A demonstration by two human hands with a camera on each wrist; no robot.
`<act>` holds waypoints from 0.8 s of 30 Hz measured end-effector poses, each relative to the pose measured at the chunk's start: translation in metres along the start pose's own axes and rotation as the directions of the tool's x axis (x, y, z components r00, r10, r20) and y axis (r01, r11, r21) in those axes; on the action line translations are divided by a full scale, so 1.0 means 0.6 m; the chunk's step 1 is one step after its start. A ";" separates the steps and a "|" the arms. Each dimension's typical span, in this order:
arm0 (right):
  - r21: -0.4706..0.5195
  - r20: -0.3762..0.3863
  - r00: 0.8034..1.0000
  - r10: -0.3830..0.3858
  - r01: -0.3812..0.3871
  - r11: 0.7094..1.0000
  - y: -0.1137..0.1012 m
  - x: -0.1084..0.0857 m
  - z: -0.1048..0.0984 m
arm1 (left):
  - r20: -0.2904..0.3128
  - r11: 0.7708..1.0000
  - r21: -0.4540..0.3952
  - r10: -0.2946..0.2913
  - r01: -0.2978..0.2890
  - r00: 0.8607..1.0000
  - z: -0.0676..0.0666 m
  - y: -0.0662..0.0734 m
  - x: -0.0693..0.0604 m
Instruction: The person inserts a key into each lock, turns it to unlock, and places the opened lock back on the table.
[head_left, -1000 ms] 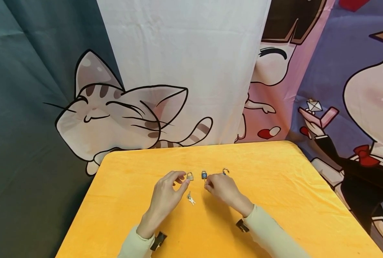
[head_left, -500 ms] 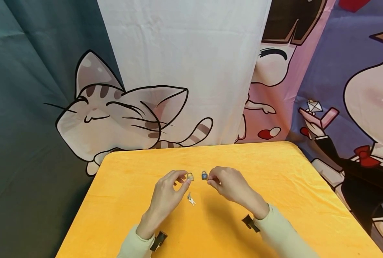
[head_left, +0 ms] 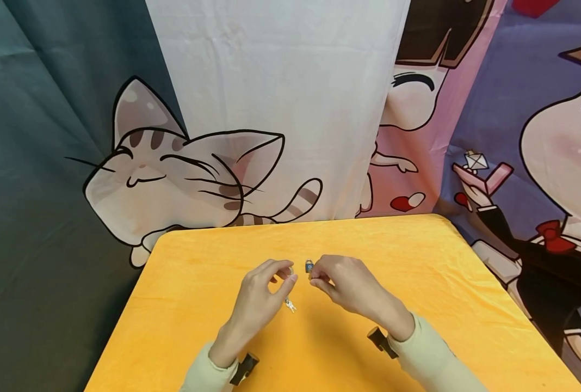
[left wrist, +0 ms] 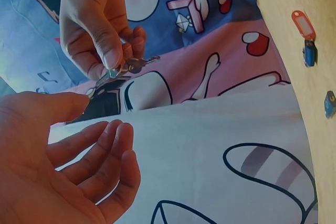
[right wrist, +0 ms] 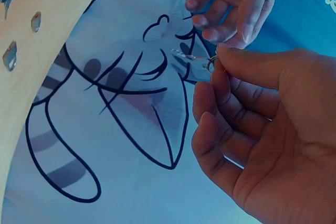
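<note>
My right hand (head_left: 346, 280) pinches a small ring of keys (right wrist: 212, 64) between thumb and forefinger, raised above the table. Facing it, my left hand (head_left: 261, 291) has loosely bent fingers, with its thumb tip close to one of the keys (left wrist: 136, 64). Thumb and fingers there stand apart, and the hand holds nothing. Beyond the right fingertips a blue padlock (head_left: 309, 266) lies on the table. A brass padlock is mostly hidden behind the left fingers in the head view. Just below the left thumb lies another bunch of keys (head_left: 290, 306).
A yellow cloth covers the table (head_left: 197, 305). In the left wrist view, a blue lock (left wrist: 310, 53) lies beside a red tag-like piece (left wrist: 303, 23). Printed curtains (head_left: 290, 109) hang behind the table's far edge.
My right hand has shifted right and up, then slightly back left, still pinching the keys; it now hides the padlock at the right. My left hand has edged right, over the brass padlock.
</note>
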State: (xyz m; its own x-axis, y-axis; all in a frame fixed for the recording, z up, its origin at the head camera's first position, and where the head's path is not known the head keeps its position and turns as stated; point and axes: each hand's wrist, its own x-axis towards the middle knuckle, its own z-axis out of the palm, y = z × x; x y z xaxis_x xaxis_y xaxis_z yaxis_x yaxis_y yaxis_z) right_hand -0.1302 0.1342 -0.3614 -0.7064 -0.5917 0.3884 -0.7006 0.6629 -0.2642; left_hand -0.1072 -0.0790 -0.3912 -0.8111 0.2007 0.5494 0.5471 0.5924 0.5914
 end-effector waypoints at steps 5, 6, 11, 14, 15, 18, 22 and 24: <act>-0.015 0.002 1.000 -0.030 0.030 0.999 -0.007 -0.001 -0.001 | 0.008 1.000 -0.020 0.025 -0.024 1.000 0.003 0.007 0.002; -0.019 0.001 0.999 -0.033 0.033 0.999 -0.008 -0.001 -0.001 | 0.009 0.999 -0.021 0.031 -0.030 0.999 0.004 0.008 0.002; -0.039 0.005 0.999 -0.037 0.037 0.999 -0.013 -0.002 -0.002 | 0.018 0.998 -0.031 0.057 -0.057 0.998 0.007 0.009 0.002; -0.039 0.012 0.999 -0.030 0.031 0.999 -0.014 -0.003 -0.002 | 0.028 0.996 -0.038 0.080 -0.079 0.996 0.009 0.009 0.002; -0.035 0.013 0.999 -0.029 0.030 0.999 -0.015 -0.002 -0.003 | 0.031 0.995 -0.041 0.089 -0.087 0.996 0.009 0.009 0.003; -0.026 0.013 0.999 -0.031 0.031 0.999 -0.015 -0.002 -0.003 | 0.044 0.993 -0.048 0.109 -0.107 0.993 0.010 0.009 0.003; -0.019 0.009 0.999 -0.035 0.035 0.999 -0.015 -0.002 -0.003 | 0.058 0.990 -0.050 0.132 -0.129 0.990 0.011 0.010 0.003; -0.016 0.008 0.999 -0.035 0.036 0.999 -0.015 -0.002 -0.003 | 0.065 0.990 -0.052 0.134 -0.131 0.989 0.010 0.011 0.002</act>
State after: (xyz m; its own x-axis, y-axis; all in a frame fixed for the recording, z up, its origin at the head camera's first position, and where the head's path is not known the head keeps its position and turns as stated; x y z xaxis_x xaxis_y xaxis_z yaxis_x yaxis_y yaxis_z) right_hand -0.1228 0.1298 -0.3580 -0.6819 -0.6186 0.3902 -0.7236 0.6485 -0.2365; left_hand -0.1060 -0.0701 -0.3904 -0.7422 0.3290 0.5838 0.6585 0.5194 0.5446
